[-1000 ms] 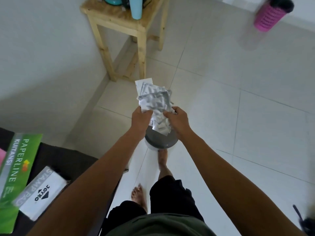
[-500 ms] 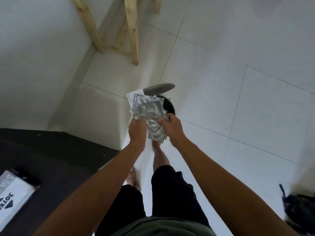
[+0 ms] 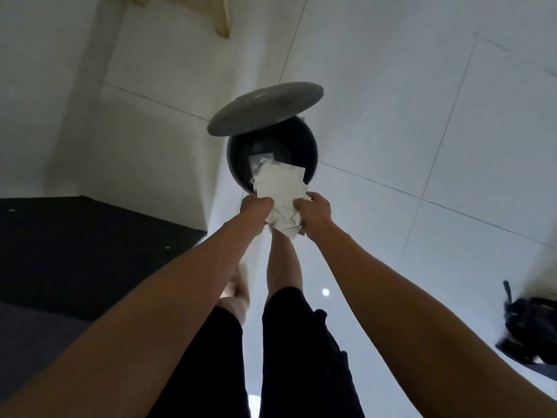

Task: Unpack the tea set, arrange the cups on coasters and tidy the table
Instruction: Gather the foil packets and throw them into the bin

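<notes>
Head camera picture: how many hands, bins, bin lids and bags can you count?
Hands: 2, left hand and right hand, both gripping the packaging bundle
Pedal bin: 1
Bin lid, raised: 1
Black bag: 1
Total: 5

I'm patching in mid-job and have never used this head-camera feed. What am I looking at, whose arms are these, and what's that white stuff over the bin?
There is no robot here: the camera sits on a person's head and looks down, so the arms are the wearer's own. The left hand and right hand both grip a bundle of white packaging sheets, its far end over the mouth of a dark round bin on the tiled floor. The bin's lid is tipped up. The person's legs show below.
</notes>
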